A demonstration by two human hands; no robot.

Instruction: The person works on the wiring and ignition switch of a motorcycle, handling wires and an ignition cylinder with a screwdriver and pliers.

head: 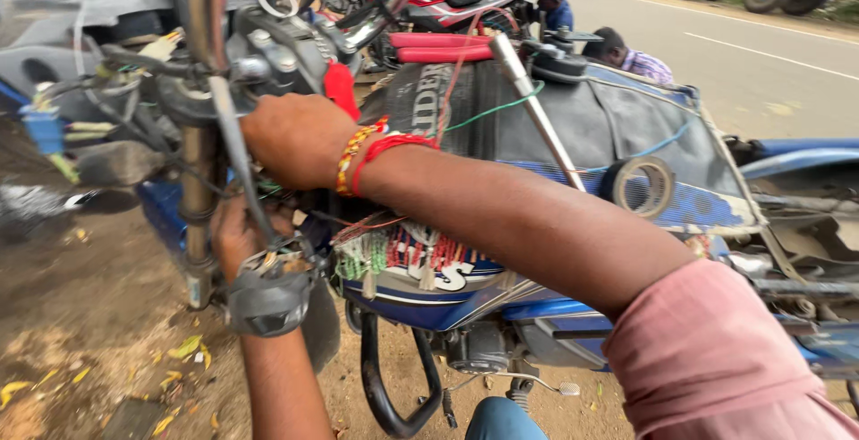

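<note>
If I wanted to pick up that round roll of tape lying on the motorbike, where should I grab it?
Probably pinch the roll of tape across its ring wall, one finger through the open centre hole and the thumb on the outer edge. Come from above and from the seat side: it lies nearly flat on the blue tank, and the silver rod slants close by on its other side.

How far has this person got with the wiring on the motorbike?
Done: the front stands stripped, loose wires and white connectors exposed. In hand: right hand reaches into the cable bundle; left hand touches the grey switch housing. Left: the tape roll lies unused on the blue tank.
</note>
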